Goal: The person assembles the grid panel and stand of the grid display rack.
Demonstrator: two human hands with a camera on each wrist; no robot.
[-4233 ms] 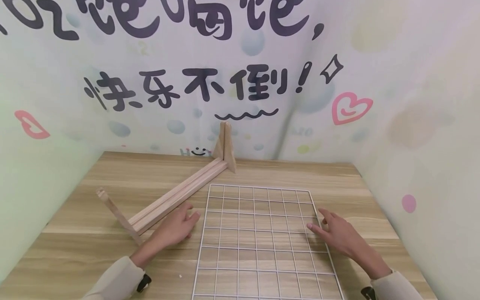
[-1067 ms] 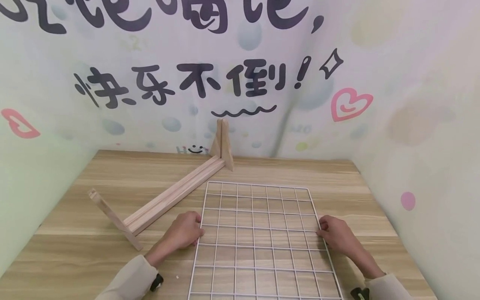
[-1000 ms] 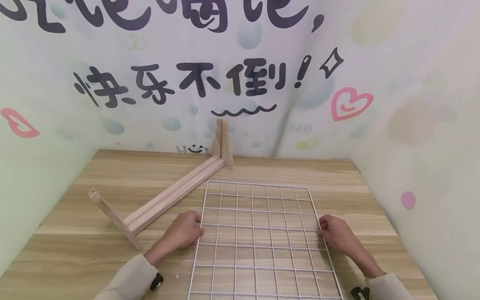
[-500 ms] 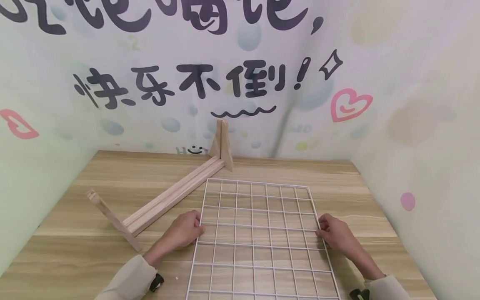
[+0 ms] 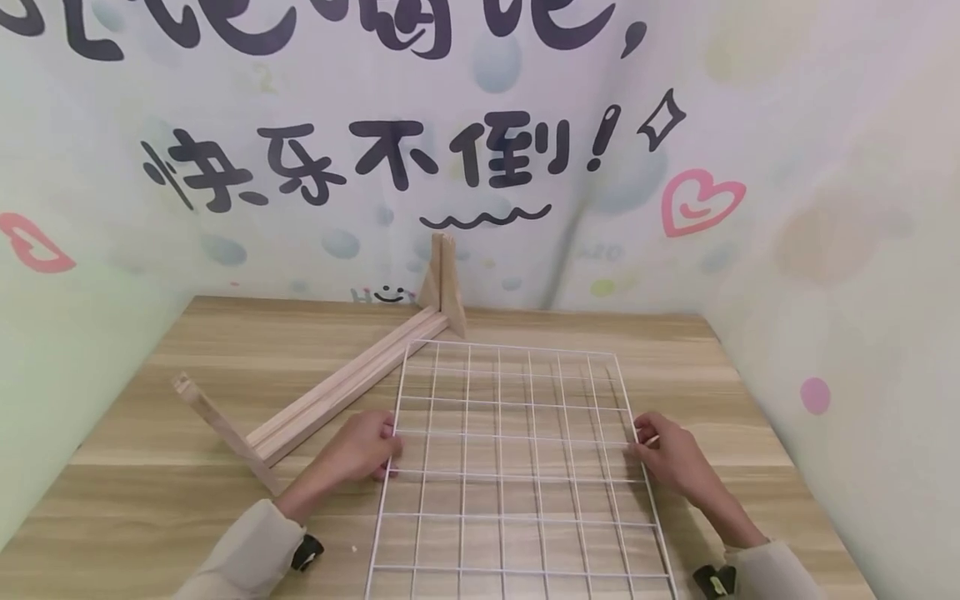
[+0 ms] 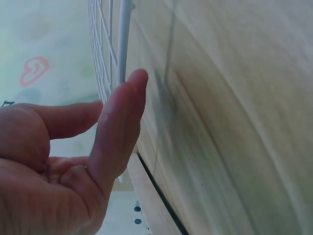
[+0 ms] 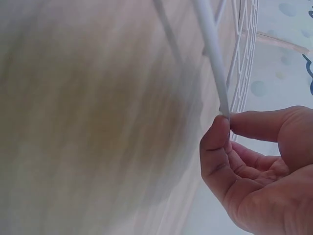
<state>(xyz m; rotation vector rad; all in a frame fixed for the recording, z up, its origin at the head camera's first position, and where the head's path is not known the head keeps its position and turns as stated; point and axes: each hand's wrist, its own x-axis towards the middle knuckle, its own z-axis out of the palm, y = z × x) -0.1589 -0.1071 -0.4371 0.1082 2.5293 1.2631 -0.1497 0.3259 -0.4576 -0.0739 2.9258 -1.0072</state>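
A white wire grid panel [image 5: 501,477] is held between my two hands in the head view, its far end raised off the wooden table. My left hand [image 5: 358,448] grips the panel's left edge; the left wrist view has thumb and fingers either side of the white edge rod [image 6: 124,39]. On the opposite edge, my right hand [image 5: 675,457] pinches the rod [image 7: 211,44] between thumb and curled forefinger, plain in the right wrist view. A wooden stand [image 5: 345,390] with a grooved rail and two end uprights lies diagonally beyond my left hand. The panel's near end is cut off by the frame.
The wood-grain table [image 5: 255,342] runs back to a printed cloth wall [image 5: 315,92] with writing on it. The stand's near upright [image 5: 225,432] is left of my left forearm; its far upright [image 5: 444,283] rises near the wall. A small white speck [image 5: 354,548] lies by the panel.
Both hands came in from beside the panel and took its edges. The panel then rose slightly from the table and its far edge shifted away, closer to the stand. The stand stayed put.
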